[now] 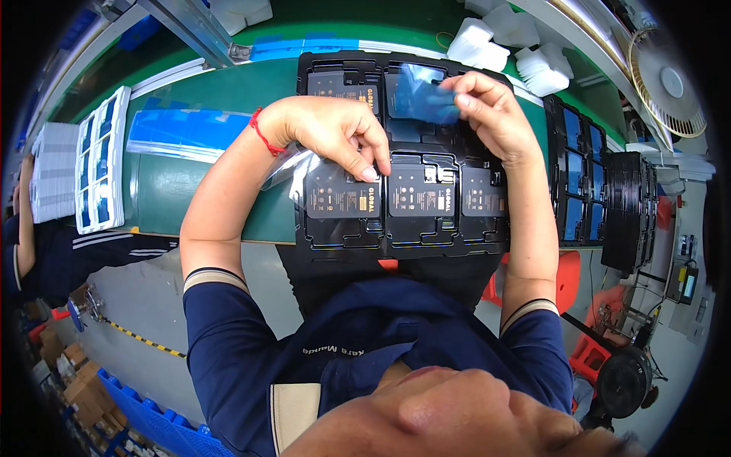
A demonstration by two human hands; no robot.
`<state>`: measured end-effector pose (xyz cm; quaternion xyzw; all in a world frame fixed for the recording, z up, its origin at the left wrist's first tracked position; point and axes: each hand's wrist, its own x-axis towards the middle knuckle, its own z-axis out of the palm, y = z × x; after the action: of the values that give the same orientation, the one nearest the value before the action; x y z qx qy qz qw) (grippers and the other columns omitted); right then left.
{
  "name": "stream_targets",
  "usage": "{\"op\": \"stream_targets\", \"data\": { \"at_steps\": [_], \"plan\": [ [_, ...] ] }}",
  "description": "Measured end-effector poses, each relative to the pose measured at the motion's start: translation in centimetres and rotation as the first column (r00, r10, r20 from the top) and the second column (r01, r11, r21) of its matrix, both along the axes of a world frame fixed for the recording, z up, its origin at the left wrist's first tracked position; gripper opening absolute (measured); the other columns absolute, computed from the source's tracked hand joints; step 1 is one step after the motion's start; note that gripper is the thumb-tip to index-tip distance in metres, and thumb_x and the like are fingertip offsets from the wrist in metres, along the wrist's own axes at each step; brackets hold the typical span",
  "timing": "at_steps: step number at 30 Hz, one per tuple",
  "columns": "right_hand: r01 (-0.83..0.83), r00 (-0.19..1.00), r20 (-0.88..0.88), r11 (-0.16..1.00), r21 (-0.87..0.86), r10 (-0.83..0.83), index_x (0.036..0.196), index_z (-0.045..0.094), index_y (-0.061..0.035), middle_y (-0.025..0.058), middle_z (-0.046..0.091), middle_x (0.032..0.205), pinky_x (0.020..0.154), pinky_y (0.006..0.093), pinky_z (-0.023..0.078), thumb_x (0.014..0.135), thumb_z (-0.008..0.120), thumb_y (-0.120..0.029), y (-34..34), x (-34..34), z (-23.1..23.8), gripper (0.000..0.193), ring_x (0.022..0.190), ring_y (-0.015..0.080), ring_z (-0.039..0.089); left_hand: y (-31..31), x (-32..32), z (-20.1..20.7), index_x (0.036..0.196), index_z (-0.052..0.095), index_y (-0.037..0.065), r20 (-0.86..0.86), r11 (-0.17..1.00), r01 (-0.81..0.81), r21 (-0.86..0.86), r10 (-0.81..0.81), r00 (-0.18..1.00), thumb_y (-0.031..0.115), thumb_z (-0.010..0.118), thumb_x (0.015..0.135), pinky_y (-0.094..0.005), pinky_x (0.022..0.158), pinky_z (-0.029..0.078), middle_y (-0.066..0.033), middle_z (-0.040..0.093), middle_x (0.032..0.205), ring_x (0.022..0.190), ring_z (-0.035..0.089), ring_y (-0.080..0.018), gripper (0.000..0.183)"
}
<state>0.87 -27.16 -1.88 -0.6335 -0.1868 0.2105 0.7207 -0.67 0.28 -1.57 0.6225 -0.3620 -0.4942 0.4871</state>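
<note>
A black moulded tray [402, 245] with several pockets lies on the green bench in front of me. Dark flat panels with gold markings [419, 196] sit in its pockets. My left hand [335, 133] rests on the tray, forefinger pressing down near the middle, with a clear film sheet [285, 174] under the palm. My right hand [495, 110] is raised over the tray's far row and pinches a thin blue translucent film [419, 95] by its edge, above one pocket.
A second black tray with blue-faced panels [577, 179] lies to the right, with a black stack [630, 209] beyond it. White foam pieces [487, 46] sit at the far edge, a fan [670, 80] at the far right. Another person's arm [27, 221] and white trays [99, 164] are left.
</note>
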Motion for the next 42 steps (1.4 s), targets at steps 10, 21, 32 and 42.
{"op": "stream_targets", "data": {
  "at_steps": [10, 21, 32, 42],
  "plan": [
    [0.267, 0.962, 0.046, 0.886, -0.38, -0.27, 0.081, 0.063, -0.0031, -0.0044, 0.051, 0.056, 0.036, 0.0193, 0.028, 0.083, 0.07, -0.012, 1.1, 0.8, -1.0, 0.011, 0.042, 0.0028, 0.04, 0.1, 0.0, -0.2, 0.108, 0.066, -0.002, 0.009, 1.0, -0.01, 0.0, 0.01, 1.0, 0.01, 0.073, 0.081, -0.0175, 0.048, 0.035, -0.0033, 0.069, 0.08, 0.053, 0.045, 0.0009, 0.031],
    [0.247, 0.958, -0.027, 0.87, -0.426, -0.286, 0.081, 0.064, -0.0022, -0.0039, 0.052, 0.056, 0.037, 0.0198, 0.023, 0.083, 0.071, -0.01, 1.6, 1.2, -0.4, 0.01, 0.041, 0.0018, 0.037, 0.1, 0.0, -0.5, 0.107, 0.066, -0.002, 0.019, 1.0, -0.014, -0.018, 0.014, 1.0, 0.013, 0.073, 0.081, -0.0181, 0.048, 0.035, -0.0032, 0.069, 0.08, 0.053, 0.044, 0.0009, 0.031],
    [0.257, 0.956, -0.012, 0.857, -0.447, -0.293, 0.081, 0.064, -0.002, -0.0044, 0.051, 0.055, 0.037, 0.0204, 0.022, 0.082, 0.071, -0.01, 1.8, 1.0, -0.3, 0.01, 0.041, 0.0019, 0.036, 0.1, 0.0, -0.1, 0.107, 0.066, -0.002, 0.01, 1.0, -0.012, -0.001, 0.012, 1.0, 0.013, 0.073, 0.081, -0.0184, 0.048, 0.034, -0.0026, 0.069, 0.079, 0.051, 0.042, 0.0007, 0.03],
    [0.283, 0.959, 0.128, 0.805, -0.521, -0.255, 0.081, 0.067, -0.0002, -0.0003, 0.061, 0.063, 0.049, 0.0205, 0.038, 0.08, 0.071, -0.009, 1.8, 1.2, -0.6, 0.01, 0.054, 0.0037, 0.048, 0.0, 0.0, 0.0, 0.107, 0.066, -0.001, 0.029, 1.0, -0.011, 0.012, 0.011, 1.0, 0.013, 0.073, 0.081, -0.0189, 0.048, 0.034, -0.0023, 0.069, 0.079, 0.05, 0.039, 0.0007, 0.03]
  ]
}}
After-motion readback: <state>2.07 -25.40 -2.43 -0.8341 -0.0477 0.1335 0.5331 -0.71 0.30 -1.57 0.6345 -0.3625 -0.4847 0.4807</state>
